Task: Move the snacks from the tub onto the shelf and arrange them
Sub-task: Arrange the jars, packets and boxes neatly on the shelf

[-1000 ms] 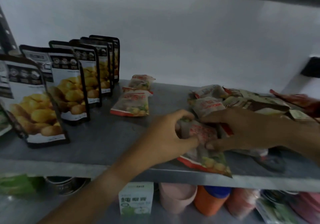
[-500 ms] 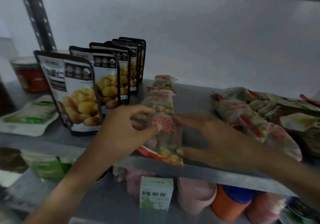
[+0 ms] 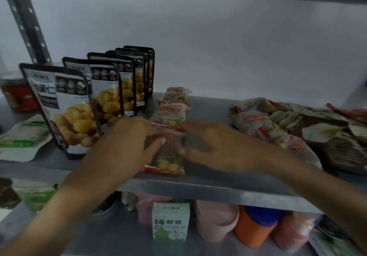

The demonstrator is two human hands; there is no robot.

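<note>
A grey metal shelf (image 3: 208,188) runs across a white back wall, with a perforated steel upright (image 3: 25,19) at the left. On the left of the shelf, black-and-white chestnut pouches (image 3: 65,109) stand upright in a file running back toward the wall.

Beside them, clear snack packets lie flat in a lane from front to back. The nearest snack packet (image 3: 166,154) lies at the shelf's front edge, its far end overlapping the next packet (image 3: 170,115); a third (image 3: 175,95) lies behind that. The placement reads as a deliberate row beside the pouches.

The left hand (image 3: 127,138) has thumb and fingers bent against the near packet's left edge. The right hand (image 3: 216,146) has its fingers extended and its thumb touching the right edge. Both hands appear to be squaring the packet into line; whether either actually pinches the wrapper cannot be told, owing to blur.

To the right, a loose pile of unsorted packets (image 3: 264,128) lies well apart from the lane, judged to be awaiting arrangement. No tub is in view.
</note>
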